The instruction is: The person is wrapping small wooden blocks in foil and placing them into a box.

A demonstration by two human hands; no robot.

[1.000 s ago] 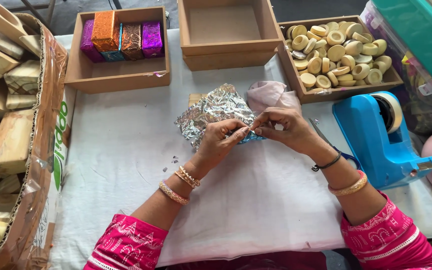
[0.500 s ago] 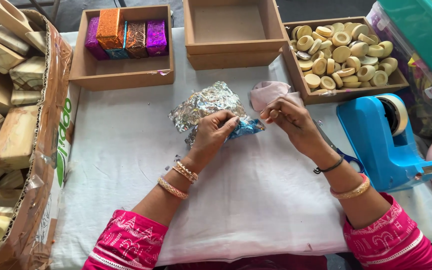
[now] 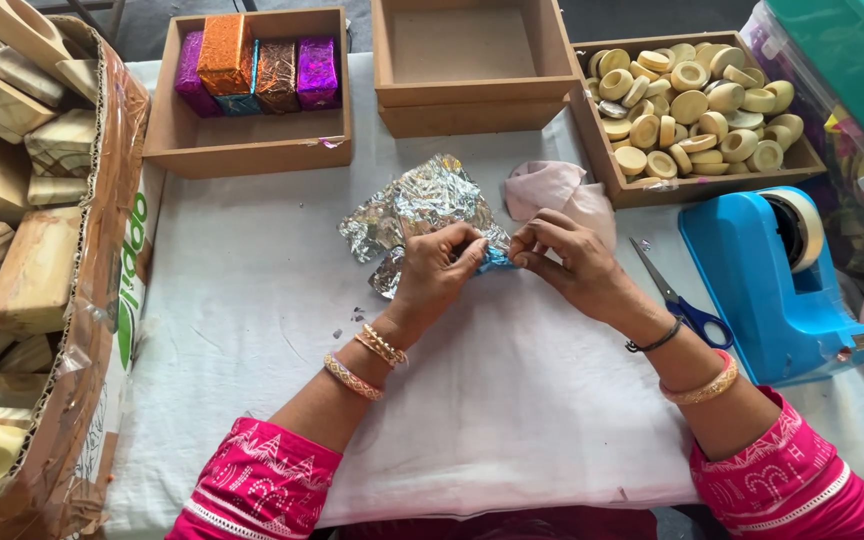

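Far left: cardboard carton [image 3: 102, 300] packed with pale wooden blocks [image 3: 37, 270]. Next, top left: shallow wooden tray [image 3: 247, 150] holding foil-wrapped blocks [image 3: 257, 72] in purple, orange and bronze, lined up at its far wall. All sits on a table under a white cloth [image 3: 252, 300].

Centre: left hand [image 3: 435, 275] has its fingers curled down onto a crumpled silver foil sheet [image 3: 412, 205], pinching it at the near edge; a bit of blue foil [image 3: 497, 259] shows right between the two hands. Whatever is under the foil is hidden, cannot tell what it is. Right hand [image 3: 567, 262] meets the left at that spot, thumb and forefinger tips pressed together on the foil edge, other fingers bent. Both hands are gripping, neither is loose.

Step in hand, as a judgement: folding or tucking the foil edge, wrap not closed, most of the sheet loose and spread away from the person. Next move likely calls for holding the tuck firm with one hand while the other pulls the loose sheet over, gently, since foil tears.

Behind the hands: empty wooden tray [image 3: 472, 100] and a pink cloth [image 3: 552, 190]. Right: tray of round wooden discs [image 3: 697, 105], scissors with blue handles [image 3: 677, 295] just beside the right wrist, blue tape dispenser [image 3: 772, 280], teal-lidded bin [image 3: 842, 60] at the corner.
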